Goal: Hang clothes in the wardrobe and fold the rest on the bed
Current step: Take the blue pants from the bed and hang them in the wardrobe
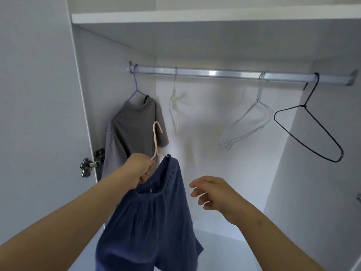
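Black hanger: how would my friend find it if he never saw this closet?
Look at the silver rail across the wardrobe. Follow it to its far right end, past the white hangers. The black hanger hangs there, empty, and it is the only dark one; all the others are pale.

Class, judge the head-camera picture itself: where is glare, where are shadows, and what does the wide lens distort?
Head view: glare spots the silver metal rail; a shadow lies on the white back panel beside the cream plastic hanger; the forearms look stretched toward the bottom corners; the pale pink hanger in the left hand looks sharp.
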A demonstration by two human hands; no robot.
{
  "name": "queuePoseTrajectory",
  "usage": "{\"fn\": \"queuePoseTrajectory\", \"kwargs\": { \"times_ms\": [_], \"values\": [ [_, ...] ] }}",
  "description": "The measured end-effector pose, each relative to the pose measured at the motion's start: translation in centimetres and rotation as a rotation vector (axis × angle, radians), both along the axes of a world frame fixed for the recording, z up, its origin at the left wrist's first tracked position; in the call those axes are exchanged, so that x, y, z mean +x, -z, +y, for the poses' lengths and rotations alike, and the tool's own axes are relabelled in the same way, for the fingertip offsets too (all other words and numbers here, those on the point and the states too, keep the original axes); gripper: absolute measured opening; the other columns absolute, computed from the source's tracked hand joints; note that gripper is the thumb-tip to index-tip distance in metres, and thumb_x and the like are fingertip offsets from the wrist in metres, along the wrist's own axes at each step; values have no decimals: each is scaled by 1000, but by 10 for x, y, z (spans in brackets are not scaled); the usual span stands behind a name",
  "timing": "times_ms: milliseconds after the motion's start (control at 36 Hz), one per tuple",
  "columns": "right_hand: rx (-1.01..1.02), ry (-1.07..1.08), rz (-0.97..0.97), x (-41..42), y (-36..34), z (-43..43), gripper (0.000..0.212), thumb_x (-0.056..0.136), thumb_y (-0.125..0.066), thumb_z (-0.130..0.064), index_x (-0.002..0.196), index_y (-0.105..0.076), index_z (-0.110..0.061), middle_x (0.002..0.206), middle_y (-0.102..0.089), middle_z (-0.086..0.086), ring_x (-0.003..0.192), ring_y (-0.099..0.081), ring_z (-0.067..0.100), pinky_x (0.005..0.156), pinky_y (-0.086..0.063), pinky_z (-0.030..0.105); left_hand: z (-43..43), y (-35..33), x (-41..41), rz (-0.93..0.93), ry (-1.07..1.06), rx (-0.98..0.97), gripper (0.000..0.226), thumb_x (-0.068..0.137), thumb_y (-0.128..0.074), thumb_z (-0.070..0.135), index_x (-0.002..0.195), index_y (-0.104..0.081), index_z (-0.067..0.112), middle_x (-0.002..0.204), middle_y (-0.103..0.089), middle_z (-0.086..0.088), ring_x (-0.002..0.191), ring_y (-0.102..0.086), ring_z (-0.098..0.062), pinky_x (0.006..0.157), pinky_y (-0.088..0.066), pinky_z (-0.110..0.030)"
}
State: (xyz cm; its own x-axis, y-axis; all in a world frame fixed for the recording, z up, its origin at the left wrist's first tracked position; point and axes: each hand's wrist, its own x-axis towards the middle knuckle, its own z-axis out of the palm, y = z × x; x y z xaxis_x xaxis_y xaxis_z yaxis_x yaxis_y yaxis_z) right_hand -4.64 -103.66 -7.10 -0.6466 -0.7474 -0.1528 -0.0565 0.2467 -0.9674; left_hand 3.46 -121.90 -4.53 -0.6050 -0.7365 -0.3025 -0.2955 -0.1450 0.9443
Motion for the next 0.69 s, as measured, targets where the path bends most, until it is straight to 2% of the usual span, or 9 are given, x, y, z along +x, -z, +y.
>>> {"fn": "queuePoseTrajectory", "kwargs": {
  "times_ms": [56,139,194,417,472,583,695],
  "values": [
    [-20,3,2,-4,-3,-6,16,93,-53,-20,95,-67,-12,73,-66,0,60,-54,13,58,-47,20,-3,-7,-2,-9,-28,-8,35,98,-35,7,64,-45,9,29,-38,4,22,-27,-4,28,-14,-12],
    [-34,11,15,-13,-5,-15,15,94,-53,-20,96,-66,-12,77,-66,2,61,-55,14,55,-47,18,-13,-12,-8,0,-83,-61,34,99,-34,8,67,-48,8,56,-40,-2,45,-28,-11,29,-17,-13],
    [-56,11,18,-19,-8,-21,15,94,-53,-19,94,-66,-12,77,-66,3,62,-55,14,56,-48,19,-21,-16,-13,21,-111,-95,35,99,-33,7,68,-49,8,61,-39,-3,49,-27,-12,29,-17,-11],
    [-159,67,-9,-50,-30,-57,9,91,-57,-17,89,-65,-12,78,-65,7,64,-55,16,59,-48,24,-61,-51,-42,41,-108,-167,36,98,-35,7,65,-49,9,61,-41,-2,43,-31,-9,27,-18,-9],
    [-206,93,2,-62,-39,-68,8,92,-57,-18,91,-63,-13,78,-64,8,61,-54,16,57,-47,24,-75,-61,-54,65,-95,-205,36,98,-34,6,65,-49,8,61,-41,-3,48,-29,-10,27,-17,-9],
    [-283,181,23,-86,-56,-93,8,95,-53,-20,96,-59,-15,77,-63,7,56,-51,15,51,-42,24,-104,-78,-79,133,-53,-246,35,97,-35,8,64,-48,8,53,-43,-2,46,-29,-10,29,-17,-9],
    [-309,215,19,-104,-69,-120,6,95,-51,-19,97,-57,-16,73,-61,6,51,-49,14,47,-40,22,-137,-96,-107,168,-20,-255,36,99,-34,9,65,-47,8,61,-42,-4,48,-29,-11,29,-17,-7]
  ]
}}
